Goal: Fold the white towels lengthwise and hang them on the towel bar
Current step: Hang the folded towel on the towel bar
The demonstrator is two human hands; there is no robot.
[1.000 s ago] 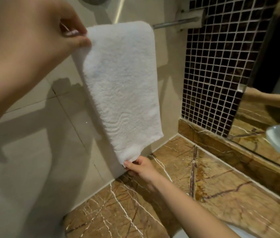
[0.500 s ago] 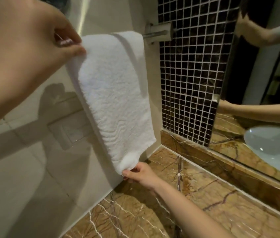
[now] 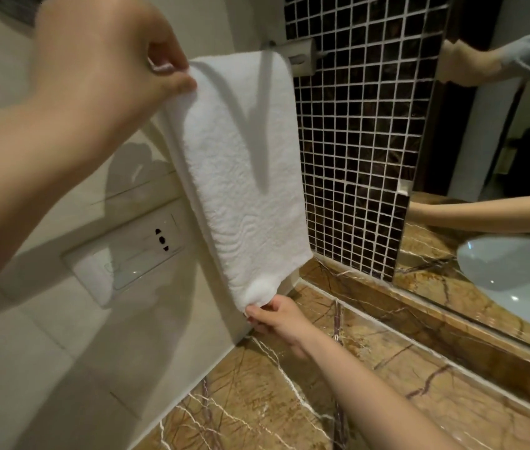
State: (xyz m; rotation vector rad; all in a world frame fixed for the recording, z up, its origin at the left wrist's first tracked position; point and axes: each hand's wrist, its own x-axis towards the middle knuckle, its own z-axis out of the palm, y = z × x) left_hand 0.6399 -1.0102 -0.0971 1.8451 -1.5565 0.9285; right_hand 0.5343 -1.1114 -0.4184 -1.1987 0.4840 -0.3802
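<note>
A folded white towel [image 3: 244, 177] hangs over the towel bar, which is hidden under it; only the bar's wall bracket [image 3: 302, 58] shows at the towel's upper right. My left hand [image 3: 108, 56] pinches the towel's upper left edge between thumb and fingers. Down by the counter, my right hand [image 3: 278, 316] pinches the towel's bottom left corner. The towel hangs slanted, its lower end pulled a little off the wall.
A white wall socket plate [image 3: 130, 251] sits on the beige wall left of the towel. Brown marble counter [image 3: 289, 401] lies below. Dark mosaic tiles [image 3: 354, 141] and a mirror [image 3: 500, 157] reflecting my arms and a basin stand to the right.
The view has swung left and down, bringing the socket plate into sight. Both hands keep their pinches; the towel has shifted right along the bar, toward the bracket.
</note>
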